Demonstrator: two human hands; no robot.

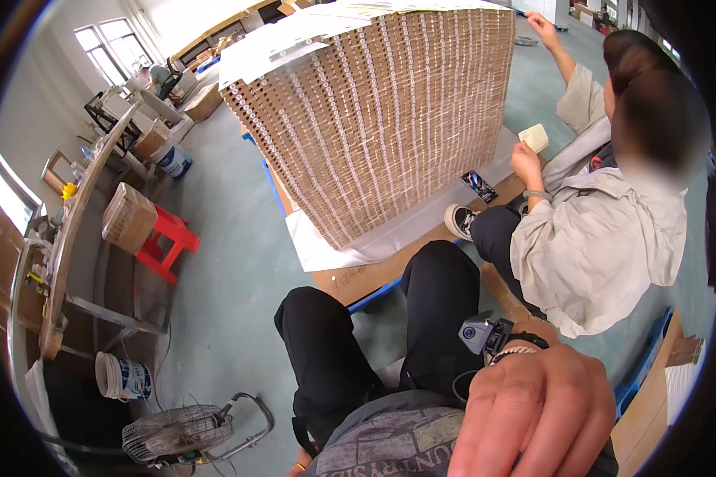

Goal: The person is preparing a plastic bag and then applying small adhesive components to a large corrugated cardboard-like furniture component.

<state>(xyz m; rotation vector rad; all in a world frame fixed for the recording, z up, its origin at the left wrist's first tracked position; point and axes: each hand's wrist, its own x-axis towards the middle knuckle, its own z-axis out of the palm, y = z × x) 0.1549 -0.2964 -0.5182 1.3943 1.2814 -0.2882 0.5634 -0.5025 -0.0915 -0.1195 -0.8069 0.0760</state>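
At the far left of the frame a long curved metal desk (71, 230) runs from top to bottom, with small clutter on it, including one yellow object (69, 191). Beside it stands one woven brown basket (127, 216) on one red plastic stool (167, 242). Two white plastic buckets show: one at the upper left (173, 161), one at the lower left (123, 378). Just right of the lower bucket one round wire-cage fan (179, 431) lies on the grey-green floor (231, 262).

At the bottom centre only a sliver of the person's left hand (298, 467) shows at the frame edge, with a ring on one finger; whether its grip is apart or together cannot be told. The person's two black-trousered knees (374, 334) rise above it.

In the upper centre stands one large block of stacked brown corrugated cardboard sheets (382, 119) topped with white paper, resting on a white sheet over a wooden pallet (358, 278). One small dark phone-like object (479, 186) lies at its lower right corner.

At the lower right the person's right hand (533, 417) fills the foreground, fingers spread apart and holding nothing; one small grey camera unit (485, 334) sits strapped at its wrist. The cardboard block is well apart from this hand, up and to the left.

At the right a co-worker in a pale jacket (597, 246) crouches beside the block, one hand holding a pale yellow pad (535, 137), the other raised at the block's top right edge.
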